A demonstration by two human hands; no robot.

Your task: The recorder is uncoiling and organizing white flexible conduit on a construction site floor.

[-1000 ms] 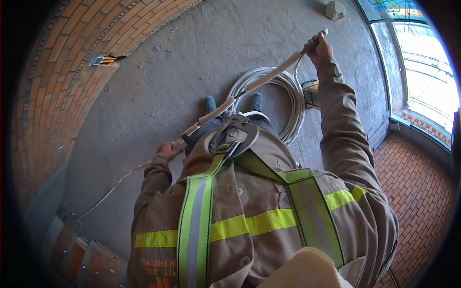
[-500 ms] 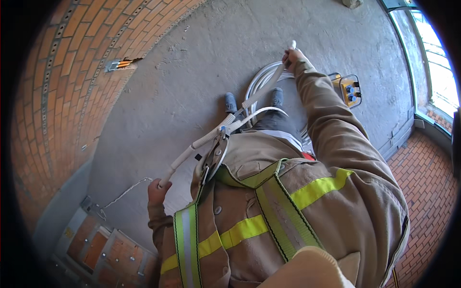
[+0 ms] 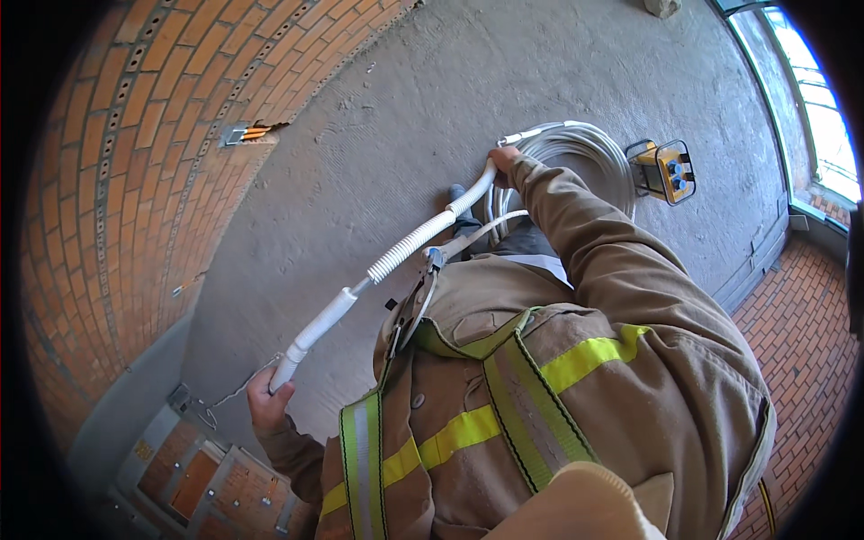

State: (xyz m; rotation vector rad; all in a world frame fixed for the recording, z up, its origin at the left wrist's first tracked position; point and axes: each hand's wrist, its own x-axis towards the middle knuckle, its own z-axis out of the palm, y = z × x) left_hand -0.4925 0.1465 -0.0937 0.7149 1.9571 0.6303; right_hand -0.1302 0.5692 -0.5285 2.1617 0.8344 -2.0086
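A long white tube [image 3: 322,322] with a ribbed stretch [image 3: 412,245] in its middle runs slantwise in front of me. At its lower left end my left hand [image 3: 270,398] is wrapped round the smooth part. Further up and to the right, my right hand [image 3: 506,162] grips the tube near its far end, and a white tip [image 3: 520,137] sticks out past the fingers. Between the lower smooth piece and the ribbed stretch, a thin grey length [image 3: 362,286] shows. Beyond my right forearm a coil of white tubing [image 3: 589,144] lies on the floor, partly hidden by my sleeve.
Left is a brick wall [image 3: 135,180] with a recessed box [image 3: 247,134] holding orange conduits. A yellow power unit [image 3: 668,173] in a black frame stands on the concrete floor [image 3: 423,108] at right. A green harness strap [image 3: 540,405] and a metal clip [image 3: 436,258] hang on my body.
My right hand has drawn back toward me and left, with the tube. My left hand has moved slightly left and down. The tube shows larger, and more of the coil is visible.
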